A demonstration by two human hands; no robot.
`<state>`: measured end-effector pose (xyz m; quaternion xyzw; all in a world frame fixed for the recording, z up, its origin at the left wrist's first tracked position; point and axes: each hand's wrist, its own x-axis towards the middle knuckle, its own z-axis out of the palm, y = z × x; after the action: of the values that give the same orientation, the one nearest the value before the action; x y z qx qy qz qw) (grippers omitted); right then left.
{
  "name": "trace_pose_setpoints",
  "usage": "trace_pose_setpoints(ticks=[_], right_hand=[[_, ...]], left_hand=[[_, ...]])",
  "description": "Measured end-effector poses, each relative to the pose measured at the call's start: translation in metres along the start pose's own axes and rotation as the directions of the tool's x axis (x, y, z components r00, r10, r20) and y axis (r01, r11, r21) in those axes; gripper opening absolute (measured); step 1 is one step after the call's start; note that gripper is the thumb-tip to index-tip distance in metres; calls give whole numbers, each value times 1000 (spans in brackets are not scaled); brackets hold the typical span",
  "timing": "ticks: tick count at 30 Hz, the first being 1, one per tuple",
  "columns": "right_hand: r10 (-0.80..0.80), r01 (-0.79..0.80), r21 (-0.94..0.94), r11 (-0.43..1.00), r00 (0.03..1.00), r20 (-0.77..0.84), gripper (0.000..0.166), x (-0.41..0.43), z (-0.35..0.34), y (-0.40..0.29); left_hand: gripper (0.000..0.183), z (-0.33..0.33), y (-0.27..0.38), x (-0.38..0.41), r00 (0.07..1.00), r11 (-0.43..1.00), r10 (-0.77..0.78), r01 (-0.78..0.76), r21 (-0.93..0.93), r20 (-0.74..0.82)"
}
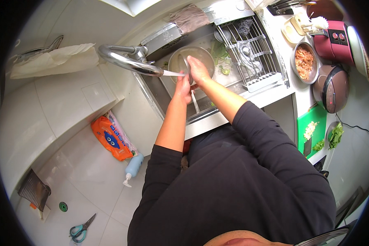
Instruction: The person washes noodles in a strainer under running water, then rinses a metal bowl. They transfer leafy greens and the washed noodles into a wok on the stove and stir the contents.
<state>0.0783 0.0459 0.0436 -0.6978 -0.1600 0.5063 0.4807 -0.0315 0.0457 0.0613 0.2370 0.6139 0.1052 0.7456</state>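
Water runs from the chrome faucet (pixel 132 63) onto a ladle or similar long-handled metal utensil (pixel 194 100), whose exact kind I cannot tell. My left hand (pixel 183 87) is closed around it near the stream. My right hand (pixel 198 71) presses against its rounded metal part from the other side. Both hands are above a round metal bowl (pixel 207 57) in the sink (pixel 166 89). Leafy green vegetable pieces (pixel 224 70) lie in the sink, right of the bowl. The undersides of my fingers are partly hidden.
A metal drying rack (pixel 263 81) spans the sink's right side. Beyond it stand a bowl of sliced meat (pixel 304 63), a rice cooker (pixel 332 89) and a green cutting board (pixel 303 120) with chopped food and a knife. At left are a wipes package (pixel 110 138), a pump bottle (pixel 134 166) and scissors (pixel 82 229).
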Motion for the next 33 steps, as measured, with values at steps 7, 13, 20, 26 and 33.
trace_pose_setpoints(ticks=[7, 13, 20, 26, 33], right_hand=[[-212, 262, -641, 721, 965, 155, 50, -20, 45, 6], [-113, 451, -665, 595, 866, 487, 39, -10, 48, -32], [-242, 303, -514, 802, 953, 184, 54, 11, 36, 5], [48, -79, -316, 945, 994, -102, 62, 25, -26, 36], [247, -227, 197, 954, 965, -85, 41, 6, -59, 21]], left_hand=[[65, -23, 9, -4, 959, 728, 237, -69, -682, 157], [58, -30, 7, -13, 987, 762, 158, -99, -640, 35], [40, -20, 7, -8, 972, 808, 233, -206, -552, -23], [26, 1, 9, 27, 977, 656, 152, -212, -724, -149], [41, 41, 21, 45, 895, 770, -156, -155, -618, -419]])
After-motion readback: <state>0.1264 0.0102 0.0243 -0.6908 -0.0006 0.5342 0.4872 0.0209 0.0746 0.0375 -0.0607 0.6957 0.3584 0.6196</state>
